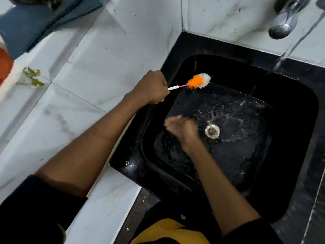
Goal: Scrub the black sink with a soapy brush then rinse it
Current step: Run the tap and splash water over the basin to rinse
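Nearest to camera: dark sleeves at the bottom edge, and a yellow cloth (168, 231) between them, low in the picture.
Left arm: bare forearm lies across the white marble counter (98, 55) and reaches toward the left rim of the sink.
Left hand (151, 88): closed in a fist around the white handle of the brush; only a short piece of the handle comes out of the fist.
Brush (197, 82): thin pink stem, then a fluffy head, orange near the handle and white at the tip. It is held in the air over the back left part of the sink, close to the rim, and points to the right.
Right hand (182, 128): blurred, low inside the sink, just left of the drain. Fingers look rather straight and spread, pointing left, and hold nothing. I cannot tell if the palm touches the bottom.
Black sink (175, 50): square basin with rounded corners, set in the corner of the counter. Its bottom is wet and shiny, with drops and splashes.
Drain (212, 131): round metal ring in the middle of the basin bottom.
Tap (283, 23): chrome spout at the top right, above the back of the sink.
Water stream (288, 50): runs down in a slanted line and falls on the right back part of the basin.
Far left edge: an orange object (4, 67), partly cut off, and a blue thing (35, 23) above it, both blurred.
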Available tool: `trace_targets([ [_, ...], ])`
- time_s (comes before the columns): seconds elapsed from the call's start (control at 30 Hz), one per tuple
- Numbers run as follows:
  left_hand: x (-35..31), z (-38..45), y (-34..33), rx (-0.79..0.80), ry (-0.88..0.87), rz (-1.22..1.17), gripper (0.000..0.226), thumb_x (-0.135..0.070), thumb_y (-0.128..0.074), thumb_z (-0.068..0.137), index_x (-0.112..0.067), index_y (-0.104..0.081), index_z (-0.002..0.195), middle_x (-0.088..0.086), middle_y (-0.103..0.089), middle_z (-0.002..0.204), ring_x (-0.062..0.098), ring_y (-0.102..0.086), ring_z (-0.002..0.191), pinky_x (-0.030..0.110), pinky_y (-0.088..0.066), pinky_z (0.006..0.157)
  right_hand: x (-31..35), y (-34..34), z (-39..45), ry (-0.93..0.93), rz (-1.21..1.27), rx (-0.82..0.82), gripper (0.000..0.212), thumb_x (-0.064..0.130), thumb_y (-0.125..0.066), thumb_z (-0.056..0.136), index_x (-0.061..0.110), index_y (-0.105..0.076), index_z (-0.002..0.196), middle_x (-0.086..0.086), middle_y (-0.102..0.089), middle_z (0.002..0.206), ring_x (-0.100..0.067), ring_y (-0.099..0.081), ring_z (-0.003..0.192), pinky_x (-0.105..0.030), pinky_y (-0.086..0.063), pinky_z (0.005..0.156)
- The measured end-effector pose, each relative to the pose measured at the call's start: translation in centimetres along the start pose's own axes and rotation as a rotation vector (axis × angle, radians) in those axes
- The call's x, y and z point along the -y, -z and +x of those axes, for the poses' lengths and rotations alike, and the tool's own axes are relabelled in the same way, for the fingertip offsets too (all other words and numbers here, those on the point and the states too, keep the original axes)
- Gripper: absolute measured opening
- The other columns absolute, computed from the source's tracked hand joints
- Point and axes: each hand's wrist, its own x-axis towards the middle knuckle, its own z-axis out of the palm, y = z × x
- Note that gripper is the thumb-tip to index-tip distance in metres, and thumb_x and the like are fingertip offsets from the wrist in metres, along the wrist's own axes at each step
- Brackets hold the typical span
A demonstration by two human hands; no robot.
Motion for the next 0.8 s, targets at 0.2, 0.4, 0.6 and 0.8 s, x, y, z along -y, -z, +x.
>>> trace_targets([
  [0.2, 0.5, -0.2, -0.1, 0.02, 0.006, -0.012, 0.015, -0.009, -0.063, 0.082, -0.008, -0.078, 0.078, 0.005, -0.071, 0.059, 0.021, -0.067, 0.05, 0.039, -0.063, 0.061, -4.1, -0.9, -2.8, -0.086, -0.2, 0.072, 0.033, 0.007, -0.035, 0.102, -0.014, -0.059, 0.109, -0.027, -0.065, 0.108, -0.035, -0.064, 0.098, -0.044, -0.05, 0.097],
  [0.4, 1.4, -0.8, 0.1, 0.012, 0.0, -0.028, 0.016, -0.006, -0.061, 0.081, -0.002, -0.077, 0.078, 0.011, -0.071, 0.061, 0.029, -0.069, 0.054, 0.041, -0.062, 0.059, 5.4, 6.3, 0.8, -0.03, 0.5, -0.225, 0.035, 0.008, -0.024, 0.095, 0.01, -0.051, 0.073, -0.005, -0.055, 0.063, -0.015, -0.052, 0.058, -0.019, -0.04, 0.065],
  [0.6, 1.7, -1.3, 0.1, -0.004, 0.01, -0.027, 0.014, -0.004, -0.062, 0.08, -0.001, -0.075, 0.078, 0.017, -0.071, 0.066, 0.037, -0.07, 0.062, 0.046, -0.059, 0.06, 13.5, 8.0, 1.4, 0.205, 0.61, -0.272, 0.036, 0.012, -0.025, 0.091, 0.016, -0.039, 0.058, 0.001, -0.038, 0.051, -0.013, -0.034, 0.043, -0.021, -0.026, 0.049],
  [0.8, 1.9, -1.2, 0.0, -0.025, 0.025, -0.046, 0.013, -0.004, -0.062, 0.079, -0.002, -0.075, 0.078, 0.017, -0.071, 0.067, 0.036, -0.07, 0.06, 0.047, -0.059, 0.06, 9.9, 4.2, -0.4, 0.132, 0.166, -0.193, 0.036, 0.006, -0.024, 0.093, 0.017, -0.045, 0.066, -0.002, -0.047, 0.058, -0.015, -0.044, 0.05, -0.021, -0.034, 0.05],
])
